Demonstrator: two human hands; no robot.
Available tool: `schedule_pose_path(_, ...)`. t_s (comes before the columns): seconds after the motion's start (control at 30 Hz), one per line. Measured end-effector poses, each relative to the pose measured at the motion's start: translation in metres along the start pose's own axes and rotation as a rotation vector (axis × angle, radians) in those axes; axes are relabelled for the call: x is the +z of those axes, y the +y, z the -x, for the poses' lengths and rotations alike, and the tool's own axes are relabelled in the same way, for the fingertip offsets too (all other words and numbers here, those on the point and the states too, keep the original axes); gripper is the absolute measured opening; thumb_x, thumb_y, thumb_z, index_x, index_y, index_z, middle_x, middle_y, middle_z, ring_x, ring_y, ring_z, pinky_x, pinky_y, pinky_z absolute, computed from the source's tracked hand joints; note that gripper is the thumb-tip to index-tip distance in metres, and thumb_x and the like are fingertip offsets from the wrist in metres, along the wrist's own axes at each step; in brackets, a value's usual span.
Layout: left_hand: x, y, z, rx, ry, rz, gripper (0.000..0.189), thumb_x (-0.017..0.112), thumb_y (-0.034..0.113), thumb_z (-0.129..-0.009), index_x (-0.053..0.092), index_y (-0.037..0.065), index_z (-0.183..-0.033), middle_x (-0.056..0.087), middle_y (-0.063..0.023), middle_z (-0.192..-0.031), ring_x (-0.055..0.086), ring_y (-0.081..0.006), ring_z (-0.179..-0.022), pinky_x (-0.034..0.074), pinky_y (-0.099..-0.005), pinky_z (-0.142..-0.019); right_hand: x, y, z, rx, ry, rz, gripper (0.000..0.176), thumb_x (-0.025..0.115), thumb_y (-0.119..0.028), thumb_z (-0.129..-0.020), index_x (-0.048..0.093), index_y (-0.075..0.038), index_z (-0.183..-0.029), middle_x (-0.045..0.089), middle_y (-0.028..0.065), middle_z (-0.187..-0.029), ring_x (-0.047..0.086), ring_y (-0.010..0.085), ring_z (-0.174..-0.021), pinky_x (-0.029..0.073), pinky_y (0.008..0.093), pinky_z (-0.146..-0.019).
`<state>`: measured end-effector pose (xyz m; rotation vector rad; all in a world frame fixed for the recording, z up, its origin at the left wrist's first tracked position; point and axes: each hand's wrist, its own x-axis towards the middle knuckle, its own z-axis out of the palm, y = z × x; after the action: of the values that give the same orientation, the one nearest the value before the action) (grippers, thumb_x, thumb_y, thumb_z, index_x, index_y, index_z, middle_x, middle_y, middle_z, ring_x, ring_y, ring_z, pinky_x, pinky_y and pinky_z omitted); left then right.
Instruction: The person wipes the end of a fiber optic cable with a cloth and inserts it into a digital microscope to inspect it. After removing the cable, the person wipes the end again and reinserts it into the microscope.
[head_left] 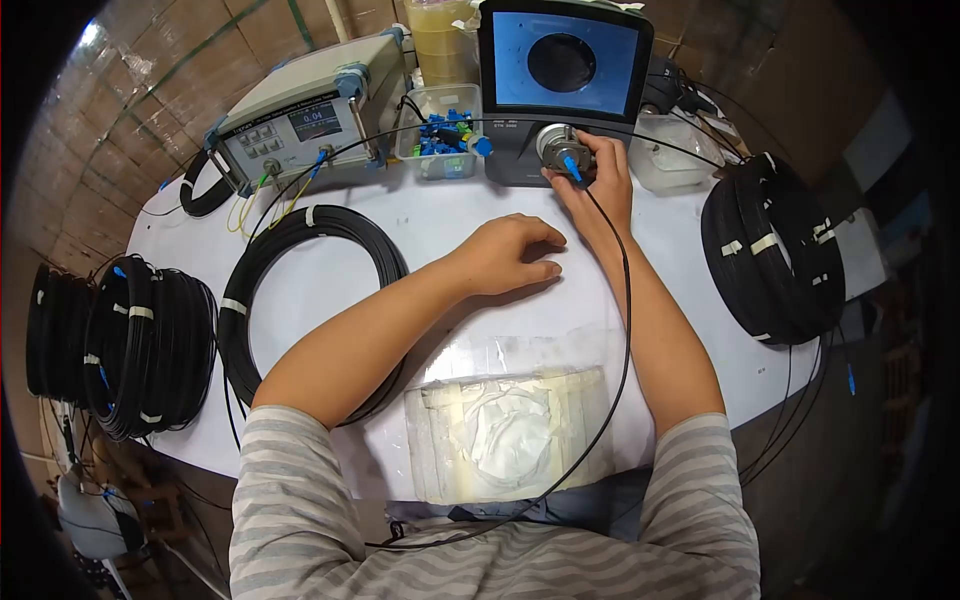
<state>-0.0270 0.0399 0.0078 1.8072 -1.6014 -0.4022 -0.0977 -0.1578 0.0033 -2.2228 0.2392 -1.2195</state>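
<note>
My right hand (602, 190) is closed around the round metal knob (556, 146) on the front of a fiber inspection scope. A blue fiber connector (572, 168) sits in the middle of that knob, and its black cable (627, 300) hangs down past my right forearm to my lap. The scope's screen (565, 62) shows a dark round disc on blue. My left hand (510, 255) rests on the white table with loosely bent fingers apart, holding nothing. Left of it lies a coil of black cable (236, 290).
A test meter (305, 120) reading 0.04 stands at the back left, with yellow and black leads plugged in. Beside it is a clear bin (440, 170) of blue and green connectors. More cable coils stand at the right (770, 250) and left (130, 350). A taped pad (430, 440) lies in front.
</note>
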Motion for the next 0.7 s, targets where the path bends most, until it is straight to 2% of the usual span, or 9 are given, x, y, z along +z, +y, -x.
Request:
schedule_pose_path(0.43,-0.0003,0.0012,-0.0001,-0.007,-0.003,0.022,0.044,0.079,0.029,-0.091,0.075,0.004,-0.127,0.075,-0.0163,-0.127,0.07,-0.0332,-0.119,0.053,-0.042,-0.108,0.0002,-0.0011,0.0006,0.0,0.005,0.001,0.061,0.091,-0.023,-0.081,0.064,-0.011,-0.134,0.061,0.0108,-0.124,0.069,0.0309,-0.109,0.057,0.0415,-0.091)
schedule_pose_path(0.53,0.0014,0.0,0.0001,-0.016,0.009,0.028,0.044,0.079,0.028,-0.091,0.075,0.005,-0.128,0.075,-0.0164,-0.127,0.07,-0.0331,-0.119,0.053,-0.0416,-0.108,-0.0021,-0.0049,0.0007,-0.015,0.009,0.027,0.064,0.093,-0.018,-0.08,0.064,-0.006,-0.136,0.063,0.0119,-0.127,0.069,0.0274,-0.108,0.059,0.0379,-0.09)
schedule_pose_path(0.7,0.0002,0.0004,-0.0004,0.0,0.0,0.013,0.044,0.079,0.029,-0.091,0.075,0.005,-0.128,0.075,-0.0161,-0.126,0.07,-0.0327,-0.12,0.053,-0.0418,-0.108,-0.0022,-0.0007,0.0073,-0.008,-0.022,0.02,0.069,0.089,-0.023,-0.085,0.058,-0.012,-0.145,0.058,0.0118,-0.133,0.068,0.0307,-0.114,0.057,0.0417,-0.096)
